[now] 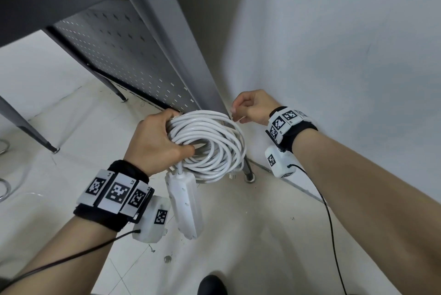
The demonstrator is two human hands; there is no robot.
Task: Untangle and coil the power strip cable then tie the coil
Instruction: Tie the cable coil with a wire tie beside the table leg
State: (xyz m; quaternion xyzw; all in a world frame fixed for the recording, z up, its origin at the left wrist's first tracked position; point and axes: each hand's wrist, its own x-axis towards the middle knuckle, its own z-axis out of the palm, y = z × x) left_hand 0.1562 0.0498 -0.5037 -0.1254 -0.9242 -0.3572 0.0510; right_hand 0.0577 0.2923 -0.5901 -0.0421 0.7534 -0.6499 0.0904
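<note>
Above and behind both hands: grey metal table frame (167, 39) with a perforated back panel (124, 55), 1 leg dropping to the tiled floor (238, 235) just past the coil. Right of the right hand: pale wall (334, 43).

Between the 2 hands, raised off the floor: white cable coil (214, 146), several loops stacked into a rough ring. Below the left hand, hanging from the coil's lower edge: white power strip (185, 206), long axis near vertical, clear of the floor.

Left hand (155, 139): clamped on the coil's left side, fingers curled over the loops from above, thumb hooked through the ring's middle from below. Right hand (253, 108): at the coil's upper right edge, fingers curled, fingertips pinched close on what looks like a thin white strand; too small to say whether cable end or tie.

On each wrist: black band with square-patterned marker tags and a small white box (152, 218), thin black wire (71, 259) trailing back along the forearm.

Bottom edge, below the hands: dark rounded shape (212, 285), unclear.
</note>
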